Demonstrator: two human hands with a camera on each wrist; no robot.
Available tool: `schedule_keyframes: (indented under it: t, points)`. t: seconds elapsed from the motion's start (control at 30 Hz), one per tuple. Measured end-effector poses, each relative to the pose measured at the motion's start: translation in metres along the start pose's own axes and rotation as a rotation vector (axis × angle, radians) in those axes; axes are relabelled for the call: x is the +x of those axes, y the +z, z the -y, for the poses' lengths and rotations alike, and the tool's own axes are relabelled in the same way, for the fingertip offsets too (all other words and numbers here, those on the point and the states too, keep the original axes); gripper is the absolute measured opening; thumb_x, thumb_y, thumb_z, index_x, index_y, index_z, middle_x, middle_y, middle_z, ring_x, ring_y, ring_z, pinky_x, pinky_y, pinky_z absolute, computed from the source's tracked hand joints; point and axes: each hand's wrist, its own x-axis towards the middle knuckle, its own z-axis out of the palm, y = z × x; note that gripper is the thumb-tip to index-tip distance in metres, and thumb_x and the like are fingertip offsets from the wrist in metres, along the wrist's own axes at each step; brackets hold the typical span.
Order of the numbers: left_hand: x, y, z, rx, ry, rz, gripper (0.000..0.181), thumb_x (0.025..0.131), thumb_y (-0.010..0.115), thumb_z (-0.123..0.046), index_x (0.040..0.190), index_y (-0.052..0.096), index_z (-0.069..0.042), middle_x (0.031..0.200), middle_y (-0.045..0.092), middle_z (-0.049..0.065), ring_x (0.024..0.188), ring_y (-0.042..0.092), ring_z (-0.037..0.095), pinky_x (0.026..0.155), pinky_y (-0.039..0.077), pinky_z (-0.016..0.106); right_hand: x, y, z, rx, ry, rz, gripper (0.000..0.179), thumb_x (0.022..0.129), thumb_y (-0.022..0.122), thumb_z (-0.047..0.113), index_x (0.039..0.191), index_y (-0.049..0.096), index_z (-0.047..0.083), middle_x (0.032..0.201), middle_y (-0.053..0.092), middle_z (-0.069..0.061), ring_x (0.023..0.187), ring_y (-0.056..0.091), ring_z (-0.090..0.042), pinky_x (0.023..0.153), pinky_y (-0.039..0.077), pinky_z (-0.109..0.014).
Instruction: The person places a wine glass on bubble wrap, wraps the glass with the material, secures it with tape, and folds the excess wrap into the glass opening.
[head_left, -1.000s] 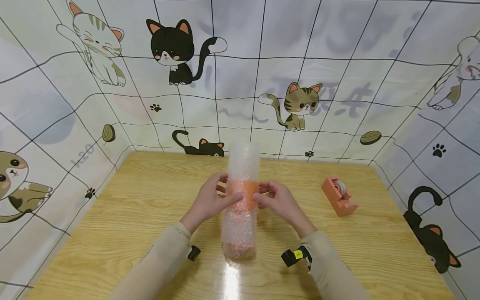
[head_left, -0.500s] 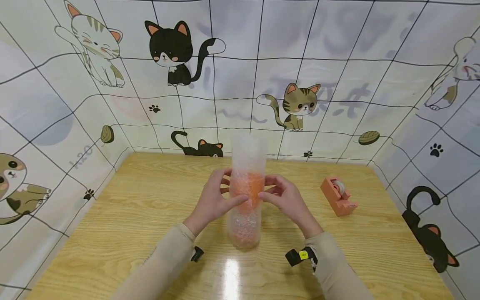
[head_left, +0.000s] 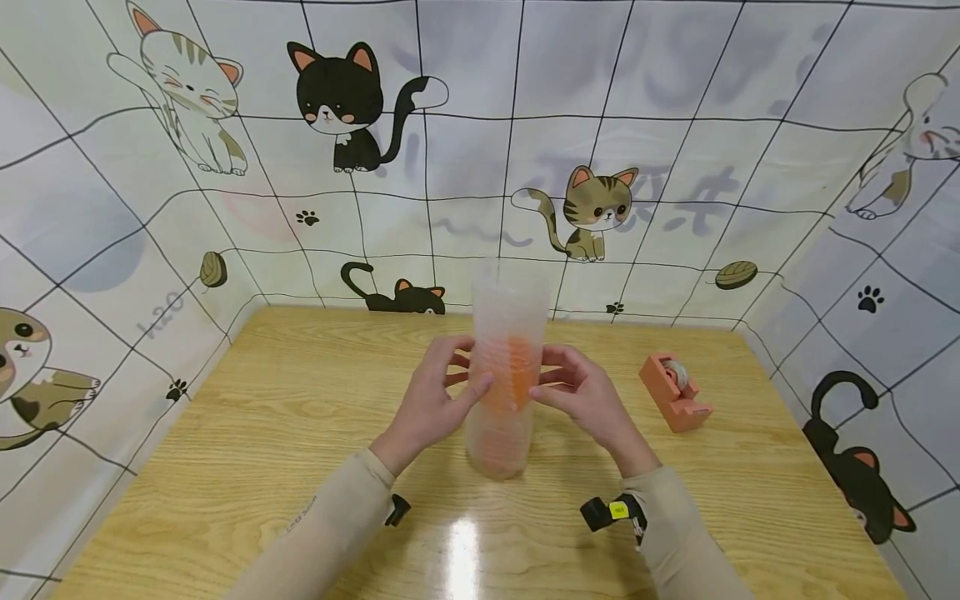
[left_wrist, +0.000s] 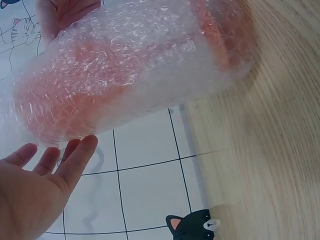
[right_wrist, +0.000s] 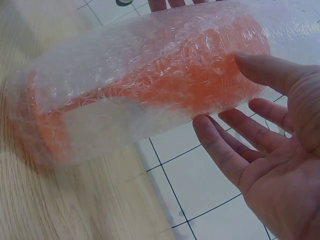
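Observation:
A tall bundle of clear bubble wrap [head_left: 501,437] stands upright on the table between my hands, with something orange showing through its layers. Its upper part is paler and see-through. On the left side my left hand [head_left: 431,400] holds it, thumb on the front and fingers against the side. My right hand [head_left: 592,400] holds the opposite side in a similar way, thumb at the front edge. In the right wrist view, the orange shape [right_wrist: 200,85] widens toward one end and has a flat orange part near the other. The wrap blurs what it is.
A salmon-pink tape dispenser [head_left: 675,400] with a roll of clear tape stands on the wooden table [head_left: 262,400], right of my right hand. A white backdrop [head_left: 480,150] with cat drawings and black grid lines rises behind the table and along both sides.
The wrapped bundle has moved away from me and a little to the right. Both hands have travelled with it, keeping their hold. The tape dispenser stays in place.

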Motion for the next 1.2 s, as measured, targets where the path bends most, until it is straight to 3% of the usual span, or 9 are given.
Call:
schedule_keyframes:
  t: [0.23, 0.43, 0.6, 0.7, 1.0, 1.2]
  points:
    - [0.003, 0.002, -0.004, 0.097, 0.042, -0.045, 0.023, 0.107, 0.058, -0.023, 0.126, 0.059, -0.009, 0.122, 0.059, 0.009, 0.106, 0.066, 0.026, 0.081, 0.060, 0.039, -0.004, -0.005, -0.001, 0.025, -0.019, 0.037, 0.055, 0.090, 0.076, -0.002, 0.141, 0.055, 0.002, 0.132, 0.061, -0.024, 0.111, 0.066, -0.035, 0.086, 0.060, -0.031]
    - [0.009, 0.008, -0.005, 0.137, 0.065, -0.092, 0.013, 0.106, 0.059, -0.019, 0.112, 0.062, -0.009, 0.109, 0.061, 0.010, 0.096, 0.065, 0.026, 0.070, 0.058, 0.032, -0.006, -0.007, -0.004, 0.031, -0.047, 0.075, 0.052, 0.089, 0.075, -0.005, 0.137, 0.055, 0.003, 0.130, 0.060, -0.024, 0.109, 0.067, -0.038, 0.085, 0.061, -0.033]
    - [0.010, 0.011, -0.005, 0.113, 0.037, -0.105, 0.010, 0.105, 0.061, -0.018, 0.106, 0.064, -0.009, 0.105, 0.061, 0.009, 0.093, 0.063, 0.025, 0.066, 0.056, 0.031, -0.008, -0.006, -0.004, -0.014, -0.077, 0.067, 0.048, 0.087, 0.077, -0.005, 0.130, 0.057, 0.003, 0.125, 0.062, -0.023, 0.106, 0.068, -0.037, 0.085, 0.061, -0.035]
    - [0.010, 0.011, -0.005, 0.109, 0.020, -0.101, 0.009, 0.103, 0.064, -0.020, 0.101, 0.062, -0.011, 0.102, 0.060, 0.008, 0.090, 0.063, 0.024, 0.066, 0.057, 0.031, -0.010, -0.003, -0.003, -0.054, -0.091, 0.052, 0.046, 0.087, 0.079, -0.003, 0.127, 0.058, 0.004, 0.123, 0.063, -0.021, 0.105, 0.069, -0.035, 0.088, 0.061, -0.039]
    - [0.006, 0.010, -0.004, 0.128, 0.059, -0.082, 0.014, 0.101, 0.067, -0.023, 0.096, 0.059, -0.012, 0.099, 0.055, 0.006, 0.086, 0.062, 0.021, 0.069, 0.058, 0.034, -0.017, 0.002, -0.001, -0.073, -0.093, 0.035, 0.048, 0.087, 0.077, -0.004, 0.130, 0.057, 0.005, 0.126, 0.063, -0.018, 0.110, 0.068, -0.038, 0.088, 0.061, -0.036]
    - [0.008, 0.014, -0.001, 0.122, 0.051, -0.077, 0.015, 0.101, 0.068, -0.023, 0.097, 0.058, -0.012, 0.100, 0.055, 0.007, 0.085, 0.061, 0.022, 0.074, 0.059, 0.037, -0.019, -0.003, 0.001, -0.093, -0.087, 0.071, 0.052, 0.090, 0.076, -0.001, 0.137, 0.054, 0.005, 0.132, 0.061, -0.022, 0.111, 0.070, -0.040, 0.088, 0.061, -0.034]
